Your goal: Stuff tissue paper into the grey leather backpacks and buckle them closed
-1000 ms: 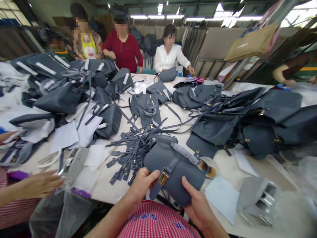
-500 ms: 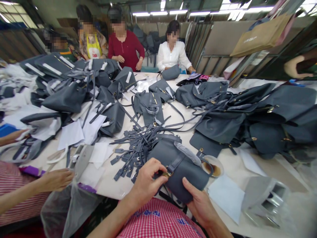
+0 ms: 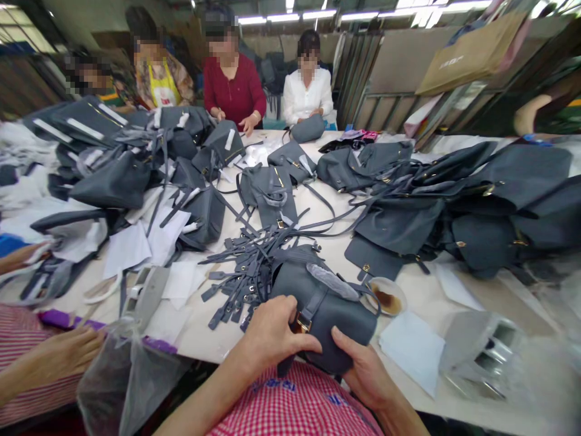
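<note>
A dark grey handbag (image 3: 336, 321) lies tilted at the table's near edge, its plastic-wrapped handle (image 3: 333, 280) on top. My left hand (image 3: 275, 327) grips its left side next to the gold buckle (image 3: 303, 323), thumb across the front flap and fingertips partly hidden. On the right lower side, my right hand (image 3: 363, 366) holds the bag with its thumb on the front and its other fingers out of sight underneath. Just left of the bag lies a heap of dark straps (image 3: 240, 266) with small metal fittings.
Dark bags pile up at the left (image 3: 118, 181) and right (image 3: 399, 224). A bowl of brown liquid (image 3: 388, 297) stands close to the held bag, beside a pale cloth (image 3: 413, 351). A co-worker's hand (image 3: 72, 357) is at the left; several people stand across the table.
My left hand has shifted from pinching the gold buckle to gripping the bag's side, thumb now over the flap. The co-worker's hand at the left has moved back from the grey pouch.
</note>
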`<act>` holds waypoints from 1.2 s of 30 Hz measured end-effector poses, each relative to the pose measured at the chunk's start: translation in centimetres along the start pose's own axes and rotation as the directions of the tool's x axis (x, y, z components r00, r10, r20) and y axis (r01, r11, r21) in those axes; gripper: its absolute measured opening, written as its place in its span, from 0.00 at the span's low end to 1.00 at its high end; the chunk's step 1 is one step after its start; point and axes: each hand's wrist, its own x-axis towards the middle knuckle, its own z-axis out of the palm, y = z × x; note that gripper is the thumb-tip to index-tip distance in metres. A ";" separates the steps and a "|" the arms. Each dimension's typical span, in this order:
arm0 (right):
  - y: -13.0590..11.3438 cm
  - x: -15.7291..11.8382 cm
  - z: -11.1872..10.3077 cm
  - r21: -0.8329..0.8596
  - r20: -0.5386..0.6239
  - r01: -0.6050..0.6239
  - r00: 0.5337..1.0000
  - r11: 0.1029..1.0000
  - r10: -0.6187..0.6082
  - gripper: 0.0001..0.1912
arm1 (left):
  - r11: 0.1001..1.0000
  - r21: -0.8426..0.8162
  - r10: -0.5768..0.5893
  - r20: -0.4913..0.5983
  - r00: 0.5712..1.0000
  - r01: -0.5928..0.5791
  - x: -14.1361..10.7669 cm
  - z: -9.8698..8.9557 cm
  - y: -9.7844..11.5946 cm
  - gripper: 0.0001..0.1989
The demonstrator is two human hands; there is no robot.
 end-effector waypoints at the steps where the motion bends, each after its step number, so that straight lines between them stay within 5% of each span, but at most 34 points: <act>1: 0.0 0.1 -0.1 0.000 0.001 -0.014 1.000 1.000 0.014 0.32 | 0.996 -0.091 -0.009 0.087 0.996 0.017 0.2 -0.1 -0.2 0.25; 6: -0.5 0.3 -0.2 0.008 0.003 -0.031 1.000 0.999 0.031 0.33 | 0.777 -0.577 -0.035 0.360 0.932 0.253 0.9 0.6 -1.3 0.20; 15: -0.2 0.7 -0.7 0.035 0.009 -0.036 0.999 0.999 0.036 0.33 | 0.580 -0.756 0.019 0.387 0.922 0.305 1.0 1.2 -1.7 0.18; 22: -0.4 0.7 -1.0 0.012 -0.008 -0.006 1.000 1.000 0.006 0.29 | 0.563 -0.775 0.057 0.383 0.922 0.287 0.7 1.0 -1.7 0.15; 28: -0.6 0.5 -1.2 -0.018 0.004 -0.016 1.000 1.000 0.016 0.27 | 0.795 -0.581 -0.061 0.211 0.976 0.175 0.5 1.4 -0.5 0.19; 36: -0.6 0.5 -1.3 -0.024 -0.002 -0.018 1.000 1.000 0.018 0.36 | 0.640 -0.709 0.002 0.387 0.922 0.296 1.3 2.1 -1.7 0.15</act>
